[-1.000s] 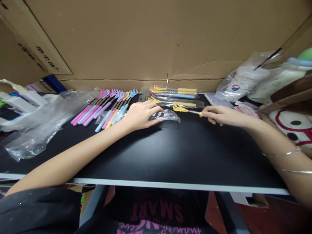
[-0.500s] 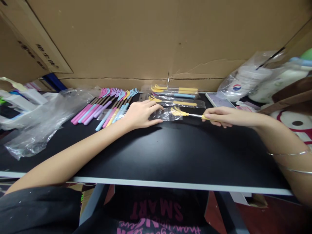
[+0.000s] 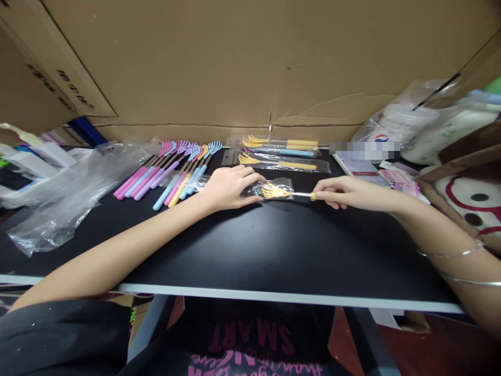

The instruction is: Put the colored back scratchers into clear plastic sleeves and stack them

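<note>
My right hand (image 3: 332, 193) grips the yellow handle of a back scratcher (image 3: 277, 191), its metal rod level and its clawed head pointing left. That head lies at the mouth of a clear plastic sleeve (image 3: 256, 189), overlapping the film. My left hand (image 3: 234, 189) rests on the table with thumb and fingers on the sleeve, holding it; part of the film runs under the palm. Just beyond the hands lies another yellow back scratcher (image 3: 297, 165) inside a clear sleeve. Behind it are more sleeved back scratchers (image 3: 302, 144), yellow and blue.
Several loose back scratchers (image 3: 156, 175) in pink, blue, purple and yellow lie left of my left hand. A crumpled plastic bag (image 3: 74, 183) is further left. At the right are a phone-like flat object (image 3: 362, 169) and a bagged cup (image 3: 407, 122). Cardboard (image 3: 235, 68) walls the back.
My right hand has moved left with the back scratcher, bringing its head further over the sleeve, nearer my left fingers. My left hand has stayed almost in place.
</note>
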### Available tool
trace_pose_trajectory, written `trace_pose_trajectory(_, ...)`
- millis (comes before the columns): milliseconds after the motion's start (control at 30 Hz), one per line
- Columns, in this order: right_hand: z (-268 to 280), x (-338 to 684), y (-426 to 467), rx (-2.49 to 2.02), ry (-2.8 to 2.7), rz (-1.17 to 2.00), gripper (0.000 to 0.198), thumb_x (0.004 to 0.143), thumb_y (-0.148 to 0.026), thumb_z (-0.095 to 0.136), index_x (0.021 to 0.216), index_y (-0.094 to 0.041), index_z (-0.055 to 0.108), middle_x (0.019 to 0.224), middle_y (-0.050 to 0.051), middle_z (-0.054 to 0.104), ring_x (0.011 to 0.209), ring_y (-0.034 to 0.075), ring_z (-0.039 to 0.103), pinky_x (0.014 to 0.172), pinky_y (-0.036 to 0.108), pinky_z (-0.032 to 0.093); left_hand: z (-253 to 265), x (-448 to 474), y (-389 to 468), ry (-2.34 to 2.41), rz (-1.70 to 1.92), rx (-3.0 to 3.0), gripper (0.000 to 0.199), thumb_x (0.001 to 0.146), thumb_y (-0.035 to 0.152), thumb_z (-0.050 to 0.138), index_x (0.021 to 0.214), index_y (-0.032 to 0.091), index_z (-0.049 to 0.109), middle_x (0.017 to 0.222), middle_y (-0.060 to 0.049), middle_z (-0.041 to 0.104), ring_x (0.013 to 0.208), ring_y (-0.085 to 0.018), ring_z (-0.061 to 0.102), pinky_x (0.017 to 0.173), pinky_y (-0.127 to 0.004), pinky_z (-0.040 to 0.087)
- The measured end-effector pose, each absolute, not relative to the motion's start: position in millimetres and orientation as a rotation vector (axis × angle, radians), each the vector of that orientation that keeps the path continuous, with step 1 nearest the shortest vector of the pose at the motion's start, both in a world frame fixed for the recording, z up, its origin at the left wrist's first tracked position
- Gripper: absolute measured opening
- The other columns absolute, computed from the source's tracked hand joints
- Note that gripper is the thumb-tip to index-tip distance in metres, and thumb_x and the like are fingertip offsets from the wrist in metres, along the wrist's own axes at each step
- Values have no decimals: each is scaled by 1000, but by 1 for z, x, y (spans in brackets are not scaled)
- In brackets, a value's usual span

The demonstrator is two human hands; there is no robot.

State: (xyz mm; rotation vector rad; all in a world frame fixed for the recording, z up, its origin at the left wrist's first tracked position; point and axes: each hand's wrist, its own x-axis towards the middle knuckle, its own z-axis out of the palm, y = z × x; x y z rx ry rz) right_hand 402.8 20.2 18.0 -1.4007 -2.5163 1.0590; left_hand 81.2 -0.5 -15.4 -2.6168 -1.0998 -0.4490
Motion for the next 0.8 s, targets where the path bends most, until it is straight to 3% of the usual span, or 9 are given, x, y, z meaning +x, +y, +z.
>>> trace_pose_trajectory(567,-1,369,1,-1236,-2413,929,52,87,-72,54,87,-21,66,59,-2,61,54,14,54,62,29,42,-18,92,-10,-888,-618,-2618,39,101,50,55,125,23,68,113,-5,73,100,-20,67,83,-31,49)
trace_pose_trajectory(800,3,375,5,-1206,-2404,1003,52,88,-71,54,90,-20,64,59,-3,59,52,13,53,58,28,42,-2,86,-9,-915,-441,-2683,63,97,58,57,146,19,52,140,-13,62,127,-29,58,101,-38,46)
